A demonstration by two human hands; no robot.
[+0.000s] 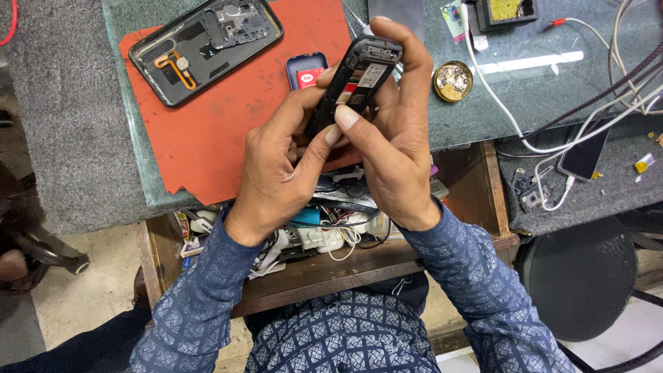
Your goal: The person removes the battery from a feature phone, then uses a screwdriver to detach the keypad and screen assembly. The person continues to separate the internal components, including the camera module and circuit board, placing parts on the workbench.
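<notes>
both hands, left hand and right hand, clamped together on small open-backed phone, tilted toward the eyes, just right of orange mat.

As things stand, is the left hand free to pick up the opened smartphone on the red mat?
Probably not at once: the left hand and right hand both hold the small black phone. The path over the red mat to the opened smartphone looks unobstructed.

My left hand and right hand cover the small phone's lower half; the drawer's clutter is too tangled to tell.
</notes>
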